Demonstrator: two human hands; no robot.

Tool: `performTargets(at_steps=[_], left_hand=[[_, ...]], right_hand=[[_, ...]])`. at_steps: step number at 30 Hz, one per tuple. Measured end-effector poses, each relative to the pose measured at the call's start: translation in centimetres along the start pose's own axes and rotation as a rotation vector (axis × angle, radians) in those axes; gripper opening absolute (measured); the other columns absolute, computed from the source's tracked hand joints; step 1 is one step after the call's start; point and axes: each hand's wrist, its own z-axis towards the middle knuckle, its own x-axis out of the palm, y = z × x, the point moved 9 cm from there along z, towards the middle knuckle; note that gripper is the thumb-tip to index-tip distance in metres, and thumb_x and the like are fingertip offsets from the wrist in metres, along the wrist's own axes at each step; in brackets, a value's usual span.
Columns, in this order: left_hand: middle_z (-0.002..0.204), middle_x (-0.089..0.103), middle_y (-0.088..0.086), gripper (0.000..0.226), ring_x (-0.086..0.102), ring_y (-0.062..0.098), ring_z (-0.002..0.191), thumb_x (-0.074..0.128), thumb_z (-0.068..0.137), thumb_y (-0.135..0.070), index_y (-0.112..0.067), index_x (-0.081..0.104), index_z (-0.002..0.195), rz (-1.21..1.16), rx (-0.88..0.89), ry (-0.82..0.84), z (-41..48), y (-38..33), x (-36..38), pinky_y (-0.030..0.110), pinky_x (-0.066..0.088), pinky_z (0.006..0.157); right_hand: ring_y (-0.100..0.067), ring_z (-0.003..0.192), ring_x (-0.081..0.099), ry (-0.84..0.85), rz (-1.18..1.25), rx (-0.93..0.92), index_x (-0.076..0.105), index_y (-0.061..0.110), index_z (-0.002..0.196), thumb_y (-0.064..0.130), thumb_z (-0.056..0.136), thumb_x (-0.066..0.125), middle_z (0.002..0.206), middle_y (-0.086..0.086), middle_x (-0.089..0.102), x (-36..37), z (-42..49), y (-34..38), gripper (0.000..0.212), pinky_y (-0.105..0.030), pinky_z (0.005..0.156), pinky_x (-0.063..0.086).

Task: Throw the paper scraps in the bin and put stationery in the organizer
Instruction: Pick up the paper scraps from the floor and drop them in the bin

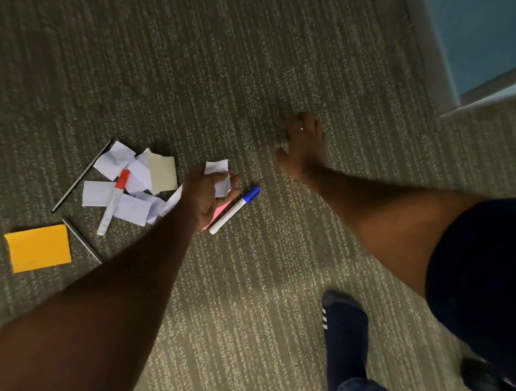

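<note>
My left hand (205, 194) is palm up over the carpet and holds white paper scraps (219, 176) in its curled fingers. Just right of it lies a blue-capped marker (235, 209), partly on a pink note (218, 212). A pile of white and beige paper scraps (133, 185) lies to the left, with a red-capped marker (113, 200) across it. Two thin dark pens (80, 175) (81, 241) lie beside the pile. An orange sticky pad (39, 248) sits at far left. My right hand (303, 144) reaches forward above the bare carpet, fingers spread, holding nothing.
Grey-green striped carpet (247, 78) covers the floor. A blue panel with a pale frame (479, 41) stands at the upper right. My foot in a dark sock (345, 335) stands at the lower right. No bin or organizer is in view.
</note>
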Motion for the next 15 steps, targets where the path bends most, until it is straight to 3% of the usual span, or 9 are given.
performTargets(at_steps=[3, 6, 8, 11, 15], left_hand=[[0.095, 0.066, 0.006, 0.018, 0.072, 0.013, 0.077, 0.047, 0.097, 0.0, -0.013, 0.058, 0.1, 0.014, -0.004, 0.008, 0.2, 0.4, 0.6, 0.029, 0.059, 0.06], [0.097, 0.066, 0.007, 0.018, 0.071, 0.017, 0.085, 0.049, 0.096, 0.0, -0.015, 0.058, 0.099, 0.0, -0.012, 0.003, 0.2, 0.9, 0.2, 0.031, 0.06, 0.065], [0.103, 0.065, 0.011, 0.018, 0.068, 0.022, 0.093, 0.051, 0.095, 0.0, -0.014, 0.057, 0.104, -0.003, -0.021, -0.012, 0.3, 1.3, -0.4, 0.033, 0.059, 0.065], [0.118, 0.063, 0.016, 0.025, 0.066, 0.026, 0.103, 0.054, 0.094, -0.003, -0.013, 0.055, 0.116, 0.002, -0.021, -0.048, 0.4, 1.4, -1.5, 0.035, 0.06, 0.069], [0.128, 0.061, 0.017, 0.028, 0.065, 0.028, 0.109, 0.056, 0.094, -0.008, -0.016, 0.054, 0.121, 0.068, -0.015, -0.052, 0.0, 1.0, -2.4, 0.041, 0.058, 0.082]], right_hand=[[-0.04, 0.142, 0.017, 0.14, 0.017, 0.029, 0.012, 0.027, 0.152, 0.037, 0.085, 0.061, 0.157, -0.014, 0.013, 2.5, 0.4, -0.6, 0.084, -0.054, 0.112, 0.032], [-0.04, 0.144, 0.014, 0.174, 0.061, 0.024, 0.007, 0.026, 0.154, 0.023, 0.09, 0.054, 0.159, -0.016, 0.011, 3.6, -0.3, -0.5, 0.079, -0.049, 0.114, 0.031], [-0.039, 0.141, 0.025, 0.117, 0.057, -0.003, 0.023, 0.02, 0.152, 0.007, 0.087, 0.051, 0.157, -0.018, 0.02, 3.0, -0.8, -0.3, 0.072, -0.045, 0.112, 0.037], [-0.035, 0.133, 0.04, 0.03, 0.051, -0.106, 0.059, 0.012, 0.129, -0.007, 0.083, 0.049, 0.152, -0.012, 0.038, 2.3, -1.6, 0.5, 0.051, -0.038, 0.109, 0.04], [-0.03, 0.107, 0.059, -0.04, 0.2, -0.103, 0.07, 0.013, 0.106, 0.0, 0.083, 0.056, 0.121, -0.012, 0.061, 1.9, -2.8, 1.3, 0.03, -0.033, 0.091, 0.05]])
